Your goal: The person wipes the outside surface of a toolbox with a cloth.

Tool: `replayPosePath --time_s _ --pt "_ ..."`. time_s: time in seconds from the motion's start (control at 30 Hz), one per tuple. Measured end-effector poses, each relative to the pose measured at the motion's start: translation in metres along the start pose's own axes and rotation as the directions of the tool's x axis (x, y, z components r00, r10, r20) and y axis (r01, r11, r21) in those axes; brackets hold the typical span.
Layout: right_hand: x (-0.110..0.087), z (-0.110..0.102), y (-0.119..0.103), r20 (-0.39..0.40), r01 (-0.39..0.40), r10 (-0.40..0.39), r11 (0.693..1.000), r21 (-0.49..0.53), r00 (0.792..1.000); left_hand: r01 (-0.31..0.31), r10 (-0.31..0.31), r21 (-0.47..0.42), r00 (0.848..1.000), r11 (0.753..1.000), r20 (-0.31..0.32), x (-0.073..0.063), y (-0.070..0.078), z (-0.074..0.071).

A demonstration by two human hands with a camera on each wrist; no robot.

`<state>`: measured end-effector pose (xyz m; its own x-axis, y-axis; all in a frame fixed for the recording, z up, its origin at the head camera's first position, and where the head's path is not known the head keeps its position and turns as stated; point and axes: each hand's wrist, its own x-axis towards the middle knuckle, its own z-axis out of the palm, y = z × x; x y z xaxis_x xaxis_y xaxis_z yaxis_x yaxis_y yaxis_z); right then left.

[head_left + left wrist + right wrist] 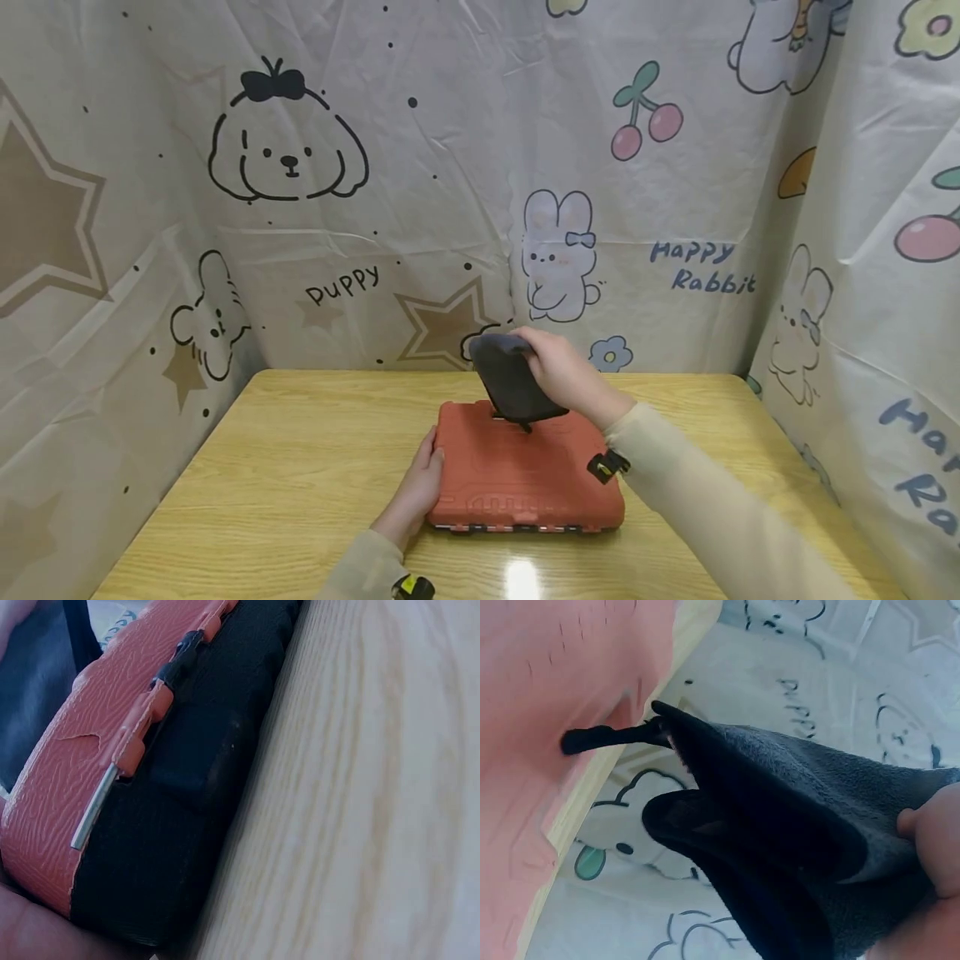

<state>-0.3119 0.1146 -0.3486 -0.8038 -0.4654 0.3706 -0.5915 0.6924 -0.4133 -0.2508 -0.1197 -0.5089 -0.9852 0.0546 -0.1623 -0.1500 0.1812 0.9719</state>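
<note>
A red case with a black lower half lies closed on the table. My left hand rests against its left side, the fingers lying along the wall. Above the lid, my right hand pinches the top of a dark grey cloth between thumb and fingers. In the right wrist view the cloth hangs folded, showing black edging and a short black loop. The loop's tip is close to the lid; whether it touches, I cannot tell. The fingers behind the cloth are partly hidden.
The light wood table spreads to both sides of the case. A patterned fabric backdrop stands behind it and at both sides. Latches line the case's front edge, and a metal pin shows in the left wrist view.
</note>
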Motion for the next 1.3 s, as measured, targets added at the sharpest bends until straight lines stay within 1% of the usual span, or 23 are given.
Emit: replayPosePath --time_s 0.13,0.23,0.37,0.43,0.6,0.83,0.97,1.1,1.2,1.3 --pt "0.018 0.003 0.009 -0.001 -0.038 0.038 0.999 0.005 0.999 -0.006 0.006 0.006 1.000 1.000 -0.006 -0.001 0.000 0.001" --pt "0.030 0.007 0.016 -0.012 -0.051 0.051 0.999 0.006 0.999 -0.009 0.009 0.015 1.000 1.000 -0.013 -0.001 0.000 0.001" --pt "0.043 0.018 0.024 -0.017 -0.071 0.071 0.997 -0.014 0.997 -0.012 0.013 0.029 1.000 1.000 -0.019 -0.001 0.000 0.001" --pt "0.047 0.027 0.028 0.000 -0.073 0.073 0.997 -0.037 0.997 -0.009 0.010 0.028 1.000 1.000 -0.019 0.000 -0.001 0.001" --pt "0.053 0.053 0.034 0.070 -0.020 0.025 0.997 -0.071 0.997 -0.009 0.010 0.029 1.000 1.000 -0.020 0.001 -0.003 0.000" --pt "0.052 0.084 0.031 0.153 0.044 -0.027 0.993 -0.108 0.988 -0.017 0.018 0.038 0.999 0.999 -0.028 0.002 -0.004 -0.002" --pt "0.048 0.100 0.028 0.220 0.094 -0.069 0.990 -0.104 0.973 -0.024 0.026 0.043 0.999 0.999 -0.028 0.001 -0.003 -0.001" --pt "0.045 0.112 0.022 0.321 0.133 -0.095 0.986 -0.098 0.942 -0.027 0.029 0.045 0.999 0.999 -0.036 -0.001 -0.002 -0.001" --pt "0.044 0.117 0.018 0.383 0.133 -0.082 0.985 -0.109 0.920 -0.042 0.044 0.051 0.998 0.998 -0.045 -0.001 -0.001 0.000" --pt "0.042 0.117 0.013 0.428 0.110 -0.048 0.986 -0.123 0.903 -0.054 0.057 0.059 0.997 0.997 -0.051 0.000 -0.001 0.000"
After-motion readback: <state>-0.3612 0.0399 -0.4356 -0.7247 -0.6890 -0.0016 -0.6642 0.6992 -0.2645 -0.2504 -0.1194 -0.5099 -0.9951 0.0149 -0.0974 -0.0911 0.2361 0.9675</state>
